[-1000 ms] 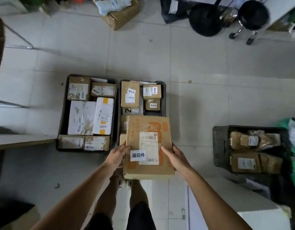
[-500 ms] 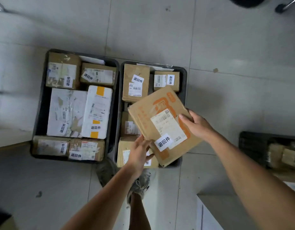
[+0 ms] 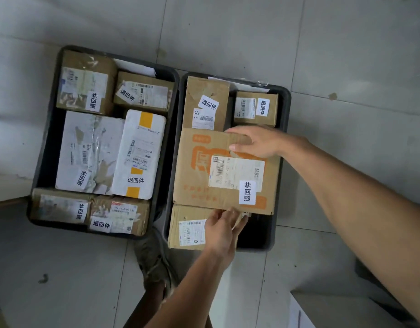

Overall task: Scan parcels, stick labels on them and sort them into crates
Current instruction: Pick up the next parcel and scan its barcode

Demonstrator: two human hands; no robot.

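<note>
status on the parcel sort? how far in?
Done: left crate looks packed with parcels, and each one that shows its top carries a white sticker. In hand: the labelled orange-print box lies flat on the stack in the right crate; right hand rests on its far edge, left hand at its near edge. Left: letting go. Whether more parcels wait is out of view.

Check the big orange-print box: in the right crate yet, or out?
In. The orange-print box lies flat atop other parcels inside the right crate, label up, right hand on top, left hand at its near edge.
</note>
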